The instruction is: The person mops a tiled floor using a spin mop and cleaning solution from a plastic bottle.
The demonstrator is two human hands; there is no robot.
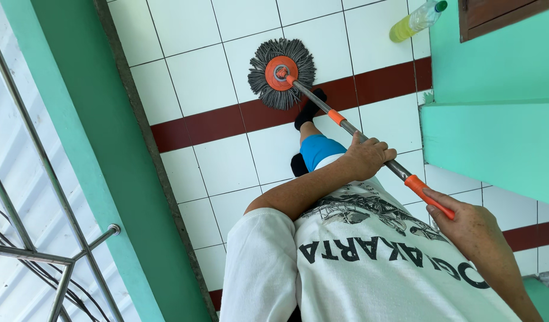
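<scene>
The floor [209,77] is laid with glossy white square tiles, crossed by a dark red band of tiles [226,122] that runs from the green wall to the green step. A round grey mop head [281,89] with an orange hub rests flat on the white tiles, its fringe touching the red band. A plastic bottle [416,20] of yellow liquid lies on the tiles near the green step, well apart from the mop head.

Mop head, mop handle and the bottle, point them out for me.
mop head [281,73], head view, orange centre disc.
mop handle [349,128], head view, metal shaft above the upper hand.
bottle [414,21], head view, yellow-filled body.
</scene>
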